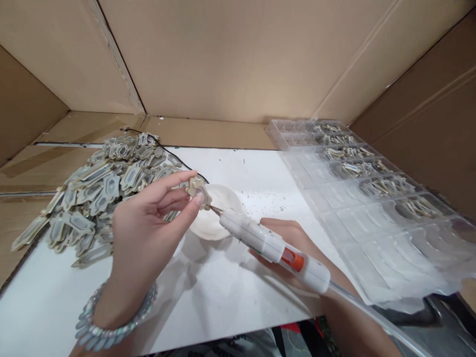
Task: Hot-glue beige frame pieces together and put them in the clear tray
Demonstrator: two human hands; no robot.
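The left hand (pixel 145 223) pinches a small, pale, layered piece (pixel 199 192) between thumb and forefinger, its other fingers curled behind; the right hand (pixel 289 230) has its fingers closed around a white pen-shaped tool (pixel 253 234), though part of that grip is hidden beneath the barrel. The tool's metal tip (pixel 216 210) points at the lower edge of the piece; whether it touches cannot be told. The piece is held above a round white dish (pixel 206 232), which rests on the white table (pixel 234 166); dark specks (pixel 273 201) lie scattered to the right of the dish. A heap of similar frame-shaped pieces (pixel 100 193) covers the left side, with a thin black cable (pixel 174 156) running from behind it; at the right stands a clear compartmented tray (pixel 316 173), several compartments holding small pieces (pixel 351 168); cardboard walls (pixel 230 59) rise behind.
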